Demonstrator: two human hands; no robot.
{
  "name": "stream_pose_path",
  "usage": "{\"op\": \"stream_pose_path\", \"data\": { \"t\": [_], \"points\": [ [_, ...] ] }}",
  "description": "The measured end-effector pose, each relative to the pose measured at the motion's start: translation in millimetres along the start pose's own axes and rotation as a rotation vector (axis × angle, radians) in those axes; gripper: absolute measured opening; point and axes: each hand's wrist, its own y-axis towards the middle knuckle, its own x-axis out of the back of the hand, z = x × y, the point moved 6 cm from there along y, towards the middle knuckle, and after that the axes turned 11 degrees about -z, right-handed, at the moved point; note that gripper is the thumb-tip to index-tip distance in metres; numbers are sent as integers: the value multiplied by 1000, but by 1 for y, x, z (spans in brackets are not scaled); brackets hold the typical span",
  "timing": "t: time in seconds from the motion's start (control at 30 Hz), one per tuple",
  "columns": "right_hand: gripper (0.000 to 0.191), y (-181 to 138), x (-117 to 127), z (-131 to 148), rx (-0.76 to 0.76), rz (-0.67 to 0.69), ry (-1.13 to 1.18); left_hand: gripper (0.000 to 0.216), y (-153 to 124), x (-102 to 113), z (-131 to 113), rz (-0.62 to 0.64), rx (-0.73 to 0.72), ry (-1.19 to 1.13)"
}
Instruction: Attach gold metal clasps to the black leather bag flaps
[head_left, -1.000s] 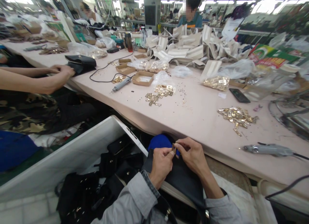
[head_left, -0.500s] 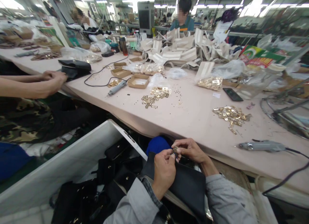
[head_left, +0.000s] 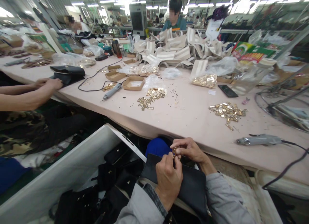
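Both my hands meet just below the table's near edge, over a black leather bag (head_left: 190, 187) on my lap. My left hand (head_left: 168, 177) is closed, its fingertips pinching a small gold metal fitting (head_left: 174, 151). My right hand (head_left: 189, 149) is closed on the same fitting from the other side, holding it against the bag's top edge. Grey sleeves cover both my forearms.
The pink table (head_left: 188, 117) carries two piles of gold fittings (head_left: 227, 110) (head_left: 151, 97), a grey electric screwdriver (head_left: 258, 140), a second one (head_left: 111, 91), small cardboard trays (head_left: 134, 83) and a phone (head_left: 228, 90). A white bin (head_left: 72, 166) of black bags stands at my left. A co-worker's arms (head_left: 31, 93) reach a black bag (head_left: 69, 72).
My left hand has shifted slightly right and lower over the bag, still pinching the fitting with the right hand. The view has tilted a little; the co-worker's hands drew back leftward.
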Motion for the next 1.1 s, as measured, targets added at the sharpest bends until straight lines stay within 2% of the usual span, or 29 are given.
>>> {"op": "stream_pose_path", "data": {
  "t": [0.8, 1.1],
  "points": [
    [25, 0, 5, -2, 50, -32, 51, 13, -1, -4, 2, 33, -36, -21],
    [25, -6, 3, 8, 61, -127, -211, 12, -3, -11, 7, 27, -83, 70]
  ]
}}
